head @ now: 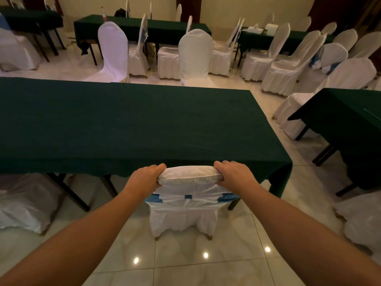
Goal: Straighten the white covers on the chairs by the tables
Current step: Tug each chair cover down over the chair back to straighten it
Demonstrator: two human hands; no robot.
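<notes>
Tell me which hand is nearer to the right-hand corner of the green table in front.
The right hand. It grips the right end of the chair cover's top, just below the green table's front edge, toward that corner. The left hand grips the left end, farther away.

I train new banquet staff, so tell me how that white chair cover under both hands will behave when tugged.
The white chair cover is probably floppy and light: it gathers into folds below the blue band. It may slide on the frame, since left hand and right hand grip only cloth at the top corners. Its hem hangs loose.
</notes>
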